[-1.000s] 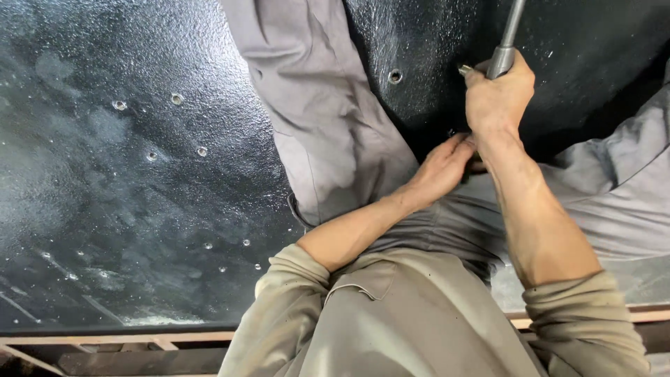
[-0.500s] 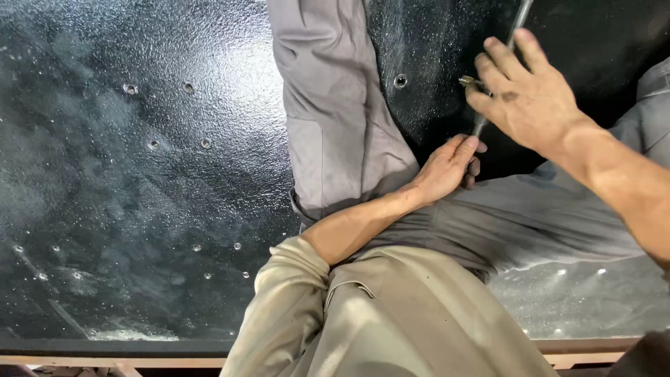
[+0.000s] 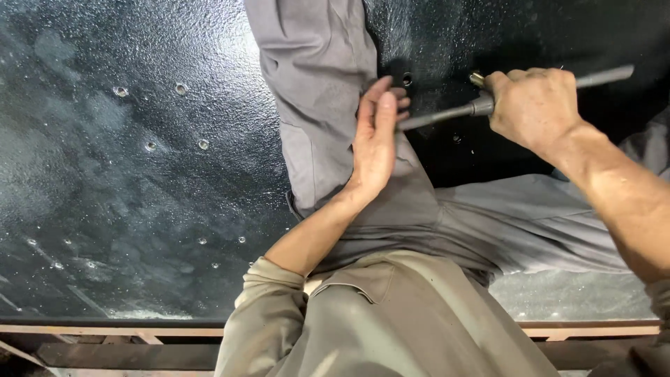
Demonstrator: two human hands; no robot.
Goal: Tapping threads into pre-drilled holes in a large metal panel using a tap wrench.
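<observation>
The right hand (image 3: pixel 534 108) is closing in a full fist around a grey metal rod tool (image 3: pixel 447 113), gripping it near the middle so that one end is sticking out past the knuckles toward the far right and the other is slanting down and left toward the left hand. The left hand (image 3: pixel 375 139) is lying open and flat, fingers held together and pointing away from the body, with the fingertips (image 3: pixel 386 89) resting right at the near tip of the rod; whether they are actually pinching that tip cannot be told, since the thumb side is hidden. Just beyond the left fingertips, a small round hole (image 3: pixel 406 79) is showing in the rough black sheet (image 3: pixel 125 195) that is spreading under everything. The left palm is pressing on a grey trouser leg (image 3: pixel 314 91) that is stretching away from the body along the sheet, and a second grey trouser leg (image 3: pixel 530 223) is lying below the right forearm. Well off to the left of the left hand, several more small holes (image 3: pixel 181 89) are dotting the sheet. Near the body, below both elbows, a rusty metal frame rail (image 3: pixel 125 328) is running along the edge of the sheet.
</observation>
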